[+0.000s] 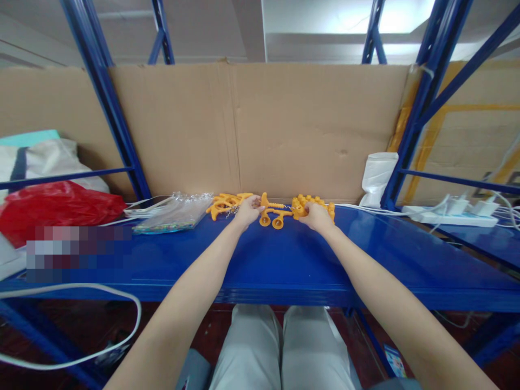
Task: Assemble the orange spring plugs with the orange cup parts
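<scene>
Several orange plastic pieces lie along the back of a blue shelf (280, 260), against the cardboard. My left hand (247, 212) has its fingers drawn together at the end of an orange plastic piece with a ridged shaft (276, 206); whether it grips it firmly is hard to see. Left of that hand sits a heap of curved orange pieces (222, 203) with a thin chain by it. Closed around an orange knobbly piece (301, 206), my right hand (318, 218) covers part of it. Between both hands are two round orange cups (278, 222) on stems.
A clear plastic bag (179, 214) lies left of the heap, beyond it a red bag (65, 206). At right stand a white pouch (378, 176) and a white power strip (447, 215) with cables. Blue posts (418, 108) frame the cardboard sheet (284, 124) behind.
</scene>
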The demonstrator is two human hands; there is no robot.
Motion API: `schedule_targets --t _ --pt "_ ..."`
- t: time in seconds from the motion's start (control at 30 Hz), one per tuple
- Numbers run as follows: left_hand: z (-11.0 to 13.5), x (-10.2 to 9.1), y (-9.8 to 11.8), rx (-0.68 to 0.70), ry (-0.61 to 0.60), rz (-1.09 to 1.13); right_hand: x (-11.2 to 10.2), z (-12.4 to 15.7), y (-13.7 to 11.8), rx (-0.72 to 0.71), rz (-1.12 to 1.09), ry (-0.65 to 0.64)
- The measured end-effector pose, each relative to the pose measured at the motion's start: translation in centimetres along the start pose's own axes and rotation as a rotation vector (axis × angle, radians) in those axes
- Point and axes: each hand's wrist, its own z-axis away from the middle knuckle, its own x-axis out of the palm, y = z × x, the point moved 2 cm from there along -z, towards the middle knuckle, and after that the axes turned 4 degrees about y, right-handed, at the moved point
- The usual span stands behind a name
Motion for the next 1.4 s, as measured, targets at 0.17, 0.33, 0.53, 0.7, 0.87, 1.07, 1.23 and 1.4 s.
schedule_targets --t 0.17,0.33,0.53,0.7,0.87,1.07,1.23,1.4 --pt "0.1 0.0 0.1 0.039 -0.031 0.006 -0.3 0.1 0.1 -0.006 0.048 0.032" --pt "0.6 0.4 0.4 0.081 -0.065 -0.071 -1.0 0.7 -0.5 -0.055 0.110 0.069" --pt "0.5 0.3 0.5 0.050 -0.036 -0.031 -1.4 1.0 -0.7 -0.050 0.181 0.081" --pt "0.4 0.1 0.3 0.038 -0.030 -0.010 -1.6 1.2 -0.9 -0.059 0.190 0.056" --pt "-0.2 0.0 -0.3 0.053 -0.044 0.029 -1.8 1.3 -1.1 -0.085 0.186 0.071" --pt "-0.6 0.0 -0.6 0.071 -0.031 -0.004 -1.5 1.2 -0.8 -0.093 0.185 0.111" --pt "-0.1 0.2 -0.3 0.091 -0.088 -0.004 -0.4 0.5 -0.5 -0.242 0.031 0.166" --pt "0.4 0.2 0.1 0.021 -0.071 0.026 0.9 -1.2 0.4 -0.386 -0.262 0.244"
